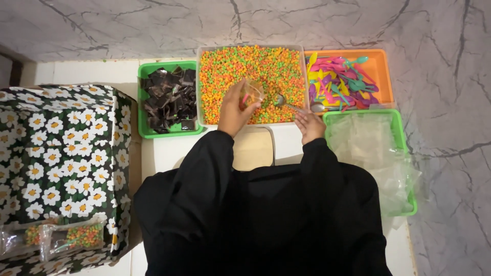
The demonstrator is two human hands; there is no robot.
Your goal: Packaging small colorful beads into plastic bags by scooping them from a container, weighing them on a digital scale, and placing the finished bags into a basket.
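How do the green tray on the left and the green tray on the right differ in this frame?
The left green tray holds small dark square packets; the right green tray holds clear plastic bags. The left one's contents stay inside its rim, while the right one's bags spill over its edge. The left one sits farther from the person, level with the tray of colourful pellets; the right one sits nearer. Both are green and rectangular.

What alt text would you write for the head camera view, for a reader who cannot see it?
Seen from above, a person in black sleeves holds a small clear cup in the left hand and a metal spoon in the right hand, over a tray of small orange, green and yellow balls. Around it stand trays of dark packets, coloured plastic spoons and clear bags.
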